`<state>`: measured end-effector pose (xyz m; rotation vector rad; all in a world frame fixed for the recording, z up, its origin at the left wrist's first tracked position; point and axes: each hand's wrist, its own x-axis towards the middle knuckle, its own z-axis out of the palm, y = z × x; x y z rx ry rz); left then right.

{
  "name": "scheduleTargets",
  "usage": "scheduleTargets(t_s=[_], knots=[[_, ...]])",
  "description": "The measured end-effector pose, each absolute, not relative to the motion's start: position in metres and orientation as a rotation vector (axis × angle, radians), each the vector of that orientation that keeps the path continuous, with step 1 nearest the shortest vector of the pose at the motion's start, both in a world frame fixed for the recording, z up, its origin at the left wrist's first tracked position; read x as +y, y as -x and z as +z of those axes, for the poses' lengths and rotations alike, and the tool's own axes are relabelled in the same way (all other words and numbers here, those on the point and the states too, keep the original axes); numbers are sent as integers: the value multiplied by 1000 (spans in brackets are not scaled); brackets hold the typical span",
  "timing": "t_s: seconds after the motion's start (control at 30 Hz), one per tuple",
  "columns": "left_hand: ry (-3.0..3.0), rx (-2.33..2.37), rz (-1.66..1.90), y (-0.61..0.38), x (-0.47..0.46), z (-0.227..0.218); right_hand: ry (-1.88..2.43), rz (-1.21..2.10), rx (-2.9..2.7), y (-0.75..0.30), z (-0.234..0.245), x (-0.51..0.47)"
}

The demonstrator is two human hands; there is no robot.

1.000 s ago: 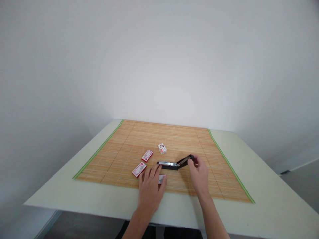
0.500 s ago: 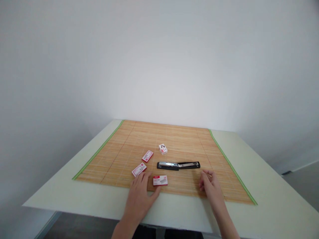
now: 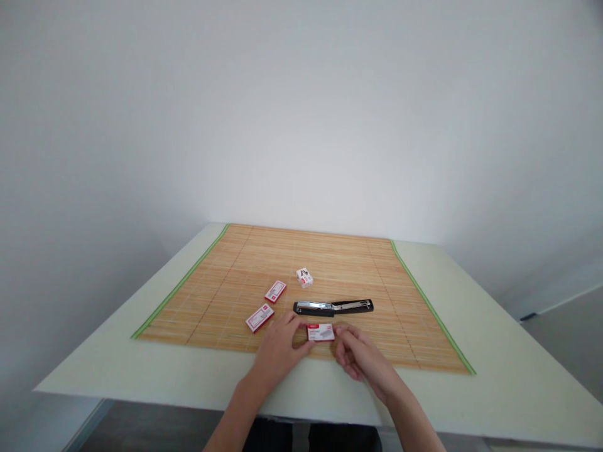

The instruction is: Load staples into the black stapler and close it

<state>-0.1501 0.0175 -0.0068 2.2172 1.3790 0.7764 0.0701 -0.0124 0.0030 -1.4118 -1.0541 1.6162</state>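
Desk (image 3: 494, 389) carries a bamboo mat (image 3: 235, 263). Just beyond both grips, the stapler (image 3: 333, 307) lies swung open flat, seemingly not yet loaded. The left hand (image 3: 277, 351) and right hand (image 3: 360, 358) each pinch narrowly one end of the staple box (image 3: 321, 332), low over the mat, apparently still closed.

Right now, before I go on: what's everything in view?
table: 1, pale cream, across the lower view
wall: 1, white, behind the table
mat: 1, bamboo with green side edges, on the table
stapler: 1, black and silver, opened flat, mid-mat
flat boxes: 2, red and white, on the mat left of the stapler; the second is at
small box: 1, white with some red, behind the stapler
held box: 1, red and white, near the mat's front edge
left hand: 1, fingertips at the held box's left end
right hand: 1, fingertips at its right end
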Motion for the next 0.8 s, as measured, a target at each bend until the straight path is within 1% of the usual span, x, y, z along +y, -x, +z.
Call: scheduleTargets(t_s=[0.13,0.27,0.33,0.4,0.5,0.67,0.8], knots=[[-2224,1338,801,151,23,-11,1291,1774,-920,-68,13,-15],[-2223,1310,809,152,26,-10,1281,1824,-931,-71,20,-14],[-2218,1295,796,154,26,-10,1323,1787,-977,-80,19,-10],[-2209,1282,789,157,26,-11,1406,1634,-1047,-91,13,-4],[-2177,1279,813,162,25,-12,1502,1319,-1196,-98,4,4],[-2164,1277,843,168,24,-11,1487,1056,-1707,-78,4,5],[-2165,1293,850,171,27,-11,1543,856,-1880,-75,6,5]])
